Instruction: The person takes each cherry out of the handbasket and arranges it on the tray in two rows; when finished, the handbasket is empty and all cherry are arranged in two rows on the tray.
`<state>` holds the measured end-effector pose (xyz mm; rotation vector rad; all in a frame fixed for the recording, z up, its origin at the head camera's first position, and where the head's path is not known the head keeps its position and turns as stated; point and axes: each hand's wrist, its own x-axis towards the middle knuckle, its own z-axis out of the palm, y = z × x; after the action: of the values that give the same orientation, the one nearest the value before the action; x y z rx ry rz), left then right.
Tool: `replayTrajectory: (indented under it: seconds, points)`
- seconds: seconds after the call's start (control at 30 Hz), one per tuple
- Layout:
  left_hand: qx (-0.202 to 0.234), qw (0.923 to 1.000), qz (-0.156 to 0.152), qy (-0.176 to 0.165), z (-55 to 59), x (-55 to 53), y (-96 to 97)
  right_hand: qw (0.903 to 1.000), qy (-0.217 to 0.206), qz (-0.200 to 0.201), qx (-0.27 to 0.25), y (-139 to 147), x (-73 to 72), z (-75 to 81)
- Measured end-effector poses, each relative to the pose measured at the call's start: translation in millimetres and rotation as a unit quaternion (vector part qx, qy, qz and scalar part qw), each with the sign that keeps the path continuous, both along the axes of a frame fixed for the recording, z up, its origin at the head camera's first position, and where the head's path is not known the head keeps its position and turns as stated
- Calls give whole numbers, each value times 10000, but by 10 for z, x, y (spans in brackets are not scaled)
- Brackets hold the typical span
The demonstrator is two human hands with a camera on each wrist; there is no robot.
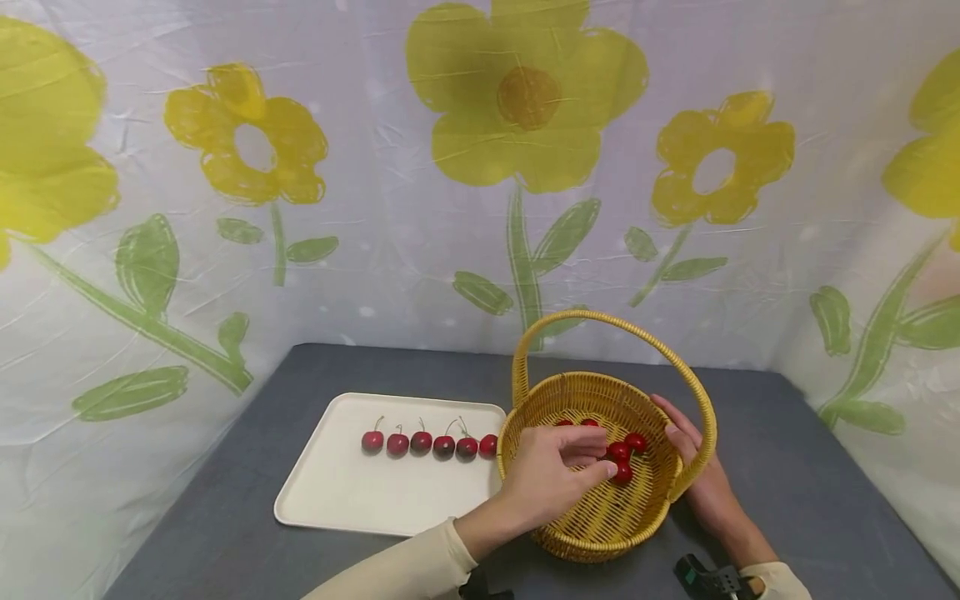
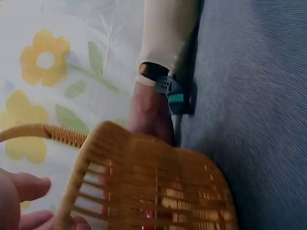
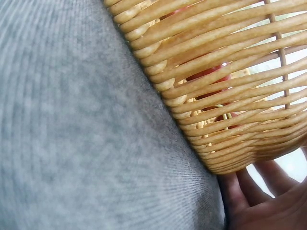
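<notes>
A yellow wicker basket (image 1: pixel 600 537) with a tall arched handle stands on the grey table, with several red cherries (image 1: pixel 619 451) inside. My left hand (image 1: pixel 551 471) reaches over its near left rim, the fingers fairly straight and the thumb apart. Some cherries lie close by its fingertips, and I see none held. Against the basket's right outer wall rests my right hand (image 1: pixel 701 475), fingers extended and touching the weave, tips at the rim beside the handle's foot. In the right wrist view, the fingers (image 3: pixel 266 179) spread along the wicker wall (image 3: pixel 230 96).
Left of the basket lies a white rectangular tray (image 1: pixel 337 492) with a row of several dark red cherries (image 1: pixel 443 447), stems mostly upward. The basket covers the tray's right side. Behind the grey table (image 1: pixel 420 367) hangs a flower-printed curtain (image 1: pixel 375 275), which also lines both sides.
</notes>
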<state>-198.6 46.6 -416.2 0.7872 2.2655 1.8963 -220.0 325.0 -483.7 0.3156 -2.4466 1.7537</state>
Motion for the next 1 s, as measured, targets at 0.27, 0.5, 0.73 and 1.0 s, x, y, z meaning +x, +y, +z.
replayTrajectory:
  seconds: [0.27,0.5,0.73,1.0]
  points:
    - [-2294,9649,107,1269,-33,-85,361,9999,-1,44,-98,3,-2,7]
    - [-3993,8816,151,2513,-94,-100,486,9997,5,73,-247,4,-12,6]
    - [-3995,8787,-179,2608,-134,-103,492,9999,8,68,-151,0,-5,2]
    - [-4045,8765,-248,2598,-153,-123,500,9999,-7,8,-132,2,-21,5]
